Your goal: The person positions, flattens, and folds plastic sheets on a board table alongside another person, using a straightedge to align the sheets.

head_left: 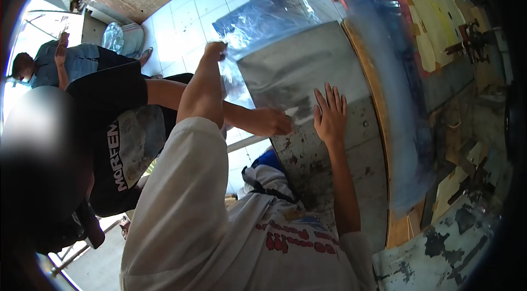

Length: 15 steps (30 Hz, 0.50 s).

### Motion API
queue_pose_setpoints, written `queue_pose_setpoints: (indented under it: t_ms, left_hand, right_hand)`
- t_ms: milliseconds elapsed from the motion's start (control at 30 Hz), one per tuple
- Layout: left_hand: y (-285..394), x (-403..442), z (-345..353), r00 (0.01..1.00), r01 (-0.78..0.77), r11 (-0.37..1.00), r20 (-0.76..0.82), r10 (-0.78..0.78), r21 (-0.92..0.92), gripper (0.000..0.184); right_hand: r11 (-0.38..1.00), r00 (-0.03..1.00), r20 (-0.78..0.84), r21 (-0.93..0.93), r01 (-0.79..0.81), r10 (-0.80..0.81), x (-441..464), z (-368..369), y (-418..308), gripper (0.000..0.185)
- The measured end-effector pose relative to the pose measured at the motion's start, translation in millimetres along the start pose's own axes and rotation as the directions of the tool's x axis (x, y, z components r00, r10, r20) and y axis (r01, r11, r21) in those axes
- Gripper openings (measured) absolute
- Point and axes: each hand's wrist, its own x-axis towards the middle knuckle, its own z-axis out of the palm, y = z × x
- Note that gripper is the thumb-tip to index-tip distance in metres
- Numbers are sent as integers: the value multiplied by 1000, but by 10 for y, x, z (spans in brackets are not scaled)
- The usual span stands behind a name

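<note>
- The right hand (331, 115) was released: palm down, fingers spread, laid flat at the near edge of the grey plastic sheet (299, 63).
- The left hand (216, 50) was beyond the sheet's left corner, beside the clear plastic (263, 24); its fingers appeared curled, but whether they grasped the plastic could not be told.
- The sheet lay on the worn counter (351, 164), forward and to the left of the right hand, its surface creased and shiny.
- A co-worker's hand (276, 122), fingers bent, was left of the right hand and apart from it, near the sheet's near edge; its grasp could not be confirmed.
- Right of the right hand, a wooden strip (379, 110) ran alongside a blue plastic stack (398, 99).
- Beyond the left hand was the tiled floor (181, 11).
</note>
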Motion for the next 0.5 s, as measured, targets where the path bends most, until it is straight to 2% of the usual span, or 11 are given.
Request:
queue_pose_setpoints:
  t_ms: [33,67,100,233,367,400,433,467,500]
  left_hand:
    - [-2,-4,24,993,-115,990,-28,113,-81,30]
    - [125,-69,121,989,-51,987,-144,29,-154,25]
    - [302,-309,232,991,28,934,-110,-71,-355,26]
    - [64,-179,131,995,49,680,98,33,-731,43]
    - [-49,-195,293,992,-96,548,-36,120,-831,41]
    - [-45,-151,292,999,26,548,11,-30,-836,36]
    - [-124,-145,395,986,-32,612,-127,-112,-790,47]
    - [44,-448,310,968,186,736,-5,-249,-651,57]
    - [20,-527,294,954,292,807,94,-285,-513,69]
  right_hand:
    - [1000,1000,4,9,0,0,-29,-9,0,42]
    - [1000,1000,2,16,-3,3,-9,-29,-1,42]
    - [1000,1000,-2,20,-5,5,-1,-46,0,42]
    - [1000,1000,16,13,-27,27,-21,-67,-11,42]
    - [1000,1000,14,-2,-25,25,-15,-54,1,43]
    - [1000,1000,16,-6,-25,26,-21,-54,-9,43]
    - [1000,1000,9,-3,-22,22,-5,-46,-14,43]
    - [1000,1000,5,-4,-21,21,3,-42,-11,43]
    - [1000,1000,8,-8,-26,26,-33,-43,-1,43]
